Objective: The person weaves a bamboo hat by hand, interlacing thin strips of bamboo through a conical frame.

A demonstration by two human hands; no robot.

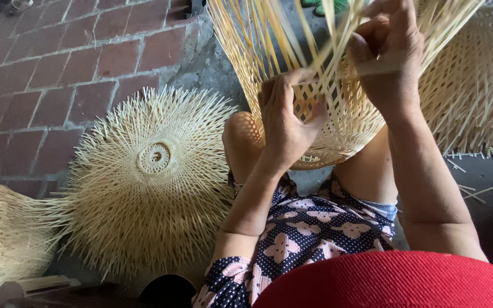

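A half-woven bamboo basket (349, 122) of pale strips rests between my knees, its open lattice rising toward the top of the view. My left hand (285, 117) presses against the basket's woven side, fingers pinching a strip. My right hand (388, 54) is higher up, closed on several loose upright strips (315, 34). Both forearms reach in from the bottom of the frame over my flowered clothing.
A finished round woven bamboo piece (149, 177) with spiky edges lies on the left, by a red brick floor (58, 68). Another spiky woven piece (475, 85) sits at the right, and one more (1, 239) at the lower left. Loose slivers (475, 182) litter the grey ground.
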